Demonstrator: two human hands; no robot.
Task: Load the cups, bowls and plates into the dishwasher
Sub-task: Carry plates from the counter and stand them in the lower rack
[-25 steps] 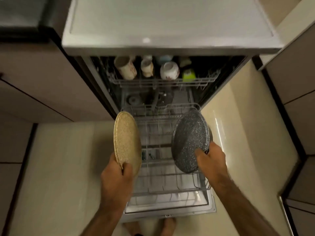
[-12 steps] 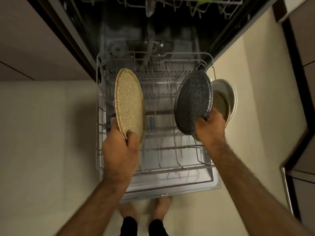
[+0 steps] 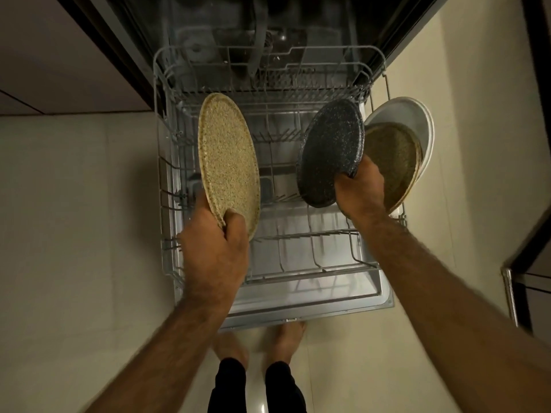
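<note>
Two hands above rack (image 3: 310,271), plates edge-down: left hand (image 3: 214,248) pinches tan plate (image 3: 228,159) by lower rim over rack's left half, likely first to slot in; right hand (image 3: 359,189) grips dark plate (image 3: 331,150) plus two behind, over rack's right edge.

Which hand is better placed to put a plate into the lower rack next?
Probably the left hand: it holds one beige plate upright above the lower rack; the right hand grips three fanned plates.
</note>
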